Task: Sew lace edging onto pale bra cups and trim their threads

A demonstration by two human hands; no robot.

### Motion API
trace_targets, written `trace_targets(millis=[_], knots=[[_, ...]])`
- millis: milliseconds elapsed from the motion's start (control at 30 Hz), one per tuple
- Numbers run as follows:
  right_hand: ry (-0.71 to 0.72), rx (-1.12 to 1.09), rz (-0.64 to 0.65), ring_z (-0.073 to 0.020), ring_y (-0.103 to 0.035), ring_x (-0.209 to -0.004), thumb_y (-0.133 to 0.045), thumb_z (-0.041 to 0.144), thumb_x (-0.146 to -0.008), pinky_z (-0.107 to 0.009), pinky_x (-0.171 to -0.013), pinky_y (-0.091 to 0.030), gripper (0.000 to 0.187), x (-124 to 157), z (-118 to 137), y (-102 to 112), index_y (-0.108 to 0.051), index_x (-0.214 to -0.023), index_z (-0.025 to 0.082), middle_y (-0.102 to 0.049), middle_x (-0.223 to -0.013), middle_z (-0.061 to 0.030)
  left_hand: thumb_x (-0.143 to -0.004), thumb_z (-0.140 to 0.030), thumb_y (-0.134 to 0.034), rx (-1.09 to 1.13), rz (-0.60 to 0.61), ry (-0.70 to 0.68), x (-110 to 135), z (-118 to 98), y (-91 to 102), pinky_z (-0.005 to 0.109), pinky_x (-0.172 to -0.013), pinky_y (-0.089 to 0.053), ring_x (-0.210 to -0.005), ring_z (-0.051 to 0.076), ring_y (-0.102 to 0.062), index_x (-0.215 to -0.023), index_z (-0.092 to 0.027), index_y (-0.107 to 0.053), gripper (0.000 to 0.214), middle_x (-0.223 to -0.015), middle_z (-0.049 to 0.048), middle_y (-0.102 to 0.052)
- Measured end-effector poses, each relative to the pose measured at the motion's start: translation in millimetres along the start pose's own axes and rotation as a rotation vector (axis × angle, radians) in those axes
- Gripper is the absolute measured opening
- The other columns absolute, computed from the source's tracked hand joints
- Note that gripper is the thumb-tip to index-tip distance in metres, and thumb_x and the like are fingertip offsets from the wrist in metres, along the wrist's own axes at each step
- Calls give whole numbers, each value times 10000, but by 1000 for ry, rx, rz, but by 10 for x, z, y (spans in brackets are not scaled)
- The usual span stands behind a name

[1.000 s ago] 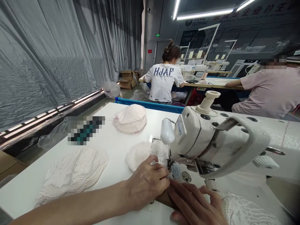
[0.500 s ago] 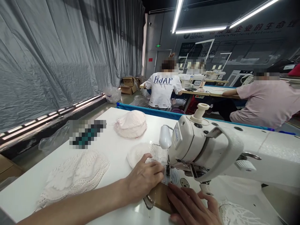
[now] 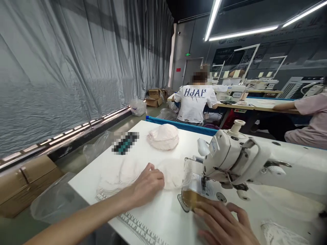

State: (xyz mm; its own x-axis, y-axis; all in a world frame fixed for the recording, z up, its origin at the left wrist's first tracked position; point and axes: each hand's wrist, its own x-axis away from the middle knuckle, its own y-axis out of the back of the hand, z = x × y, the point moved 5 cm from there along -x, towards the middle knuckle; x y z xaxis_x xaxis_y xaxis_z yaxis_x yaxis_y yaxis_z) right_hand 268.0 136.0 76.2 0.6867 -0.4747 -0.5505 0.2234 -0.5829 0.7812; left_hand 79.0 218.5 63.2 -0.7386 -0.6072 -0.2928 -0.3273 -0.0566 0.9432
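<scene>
Left hand moved leftward from sewing machine | pale lace-edged piece — just right of it | hold — can't tell

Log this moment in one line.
left hand: at white lace piece, grip unclear; right hand: extended over brown patch; sewing machine: right of lace piece; pinkish piece: on tabletop

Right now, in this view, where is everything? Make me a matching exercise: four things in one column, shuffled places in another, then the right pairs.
1. Left hand
2. Right hand
3. Pale pink fabric cup
4. Ruler markings

A. At the brown patch, below the sewing machine in the picture
B. Along the table's near left edge
C. Between two white fabric pieces
D. Near the blue strip

Pairs: 1-C, 2-A, 3-D, 4-B
</scene>
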Motion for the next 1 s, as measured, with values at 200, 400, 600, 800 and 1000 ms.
trace_targets(millis=[200,400,600,800,1000], knots=[[-195,-487,175,-219,-580,-883,-571,193,-823,-378,-808,-365,222,-249,501,47,-584,-1044,195,-659,-967,-54,-823,-118,-487,405,148,95,483,-629,183,293,-840,-327,-765,130,-541,-788,-158,-585,111,-775,11,-614],[-679,-1140,669,-163,-524,-755,-646,277,-769,-246,-662,-395,147,45,811,182,-560,-676,204,-556,-719,18,-660,-296,-743,1278,327,543,1029,-968,187,201,-682,-384,-770,122,-520,-913,-147,-653,307,-834,4,-617],[-822,-1594,723,-112,-447,-642,-679,366,-759,-214,-562,-318,230,382,1110,511,-606,-680,163,-523,-660,29,-563,-316,-809,1620,372,742,1322,-1365,-51,200,-566,-352,-584,83,-461,-692,-86,-647,310,-614,-6,-545],[-876,-1864,655,-93,-404,-616,-704,367,-755,-205,-547,-293,241,693,1439,475,-619,-741,142,-491,-656,34,-559,-430,-800,1632,459,776,1375,-1536,-218,214,-596,-367,-602,94,-488,-650,-85,-632,395,-620,12,-572],[-902,-1783,591,-104,-390,-622,-641,407,-808,-227,-565,-280,294,866,1540,385,-609,-690,140,-444,-652,31,-617,-462,-749,1385,475,766,1375,-1560,-329,202,-505,-290,-545,78,-408,-636,-88,-616,397,-558,-14,-507]])
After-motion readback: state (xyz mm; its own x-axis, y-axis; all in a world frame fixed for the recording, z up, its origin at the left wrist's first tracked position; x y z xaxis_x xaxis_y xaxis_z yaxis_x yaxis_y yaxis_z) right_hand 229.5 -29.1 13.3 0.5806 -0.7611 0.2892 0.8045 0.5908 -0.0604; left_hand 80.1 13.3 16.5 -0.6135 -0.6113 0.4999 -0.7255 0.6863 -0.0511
